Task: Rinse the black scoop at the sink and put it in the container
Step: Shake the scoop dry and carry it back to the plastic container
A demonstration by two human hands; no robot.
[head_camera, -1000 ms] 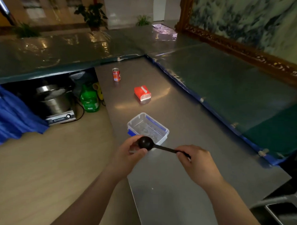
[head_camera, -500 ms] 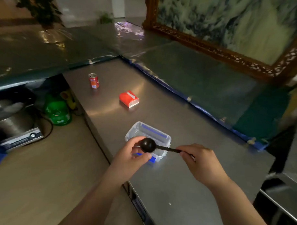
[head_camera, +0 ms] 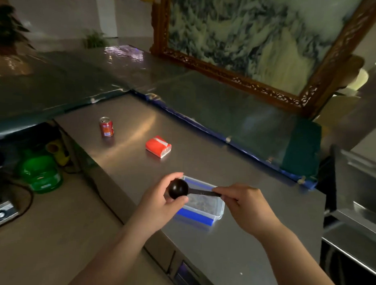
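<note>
The container (head_camera: 202, 203) is now sitting right under my hands, closer than before. My left hand (head_camera: 161, 203) is cupping the glossy black scoop (head_camera: 178, 188) bowl above it, and my right hand (head_camera: 242, 205) is pinching the handle.

Surface: steel counter (head_camera: 232, 246), bare metal, catching glare.
Landmark: clear container (head_camera: 204, 209) with blue clips, near the front edge.
Red packet (head_camera: 158, 146): just beyond the container.
Soda can (head_camera: 106, 126): upright, farther back, left of the packet.
</note>
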